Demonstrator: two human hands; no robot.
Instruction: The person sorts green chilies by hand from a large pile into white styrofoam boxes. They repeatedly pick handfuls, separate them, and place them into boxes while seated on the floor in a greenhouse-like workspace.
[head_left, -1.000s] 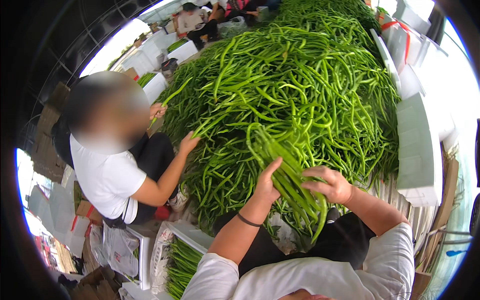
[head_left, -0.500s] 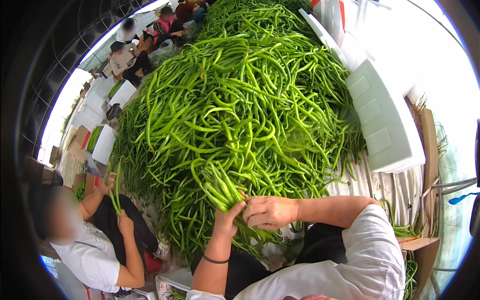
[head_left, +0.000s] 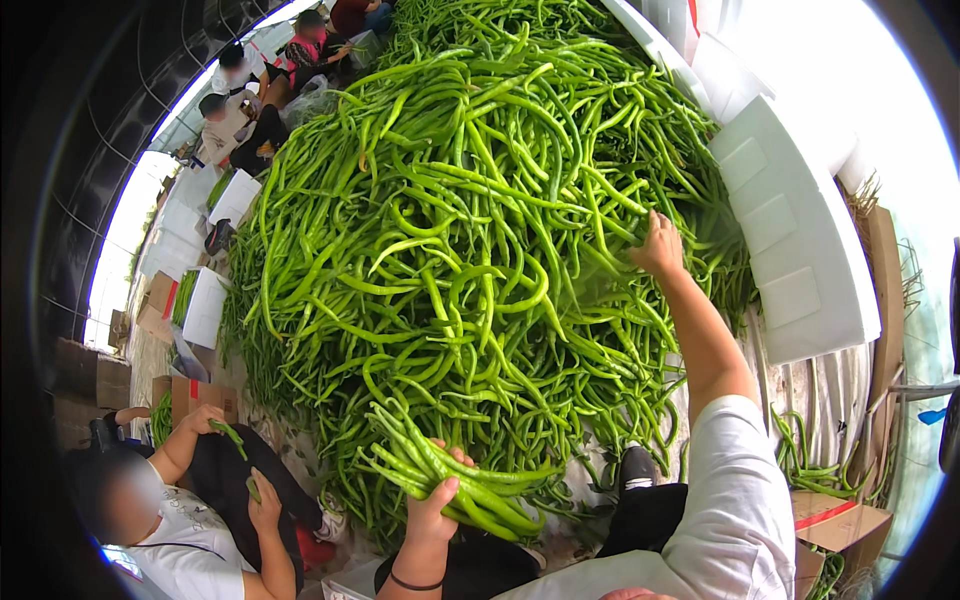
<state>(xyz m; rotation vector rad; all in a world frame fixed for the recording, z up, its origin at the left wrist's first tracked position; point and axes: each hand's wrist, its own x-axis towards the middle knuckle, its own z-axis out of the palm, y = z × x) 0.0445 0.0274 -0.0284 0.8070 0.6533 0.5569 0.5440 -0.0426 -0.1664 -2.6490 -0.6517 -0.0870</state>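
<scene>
Fingers of the left hand [head_left: 432,505] clamp a bundle of long green peppers [head_left: 450,475] at lower centre, its long axis running upper left to lower right. Right hand [head_left: 660,245], arm stretched up, grips peppers in the big heap [head_left: 470,220] beside white foam boxes [head_left: 800,250].

Daylight, bright and even | glare blows out upper right past the white foam boxes [head_left: 800,250] | soft shadows | heavy fisheye bending, black vignette at the rim
</scene>
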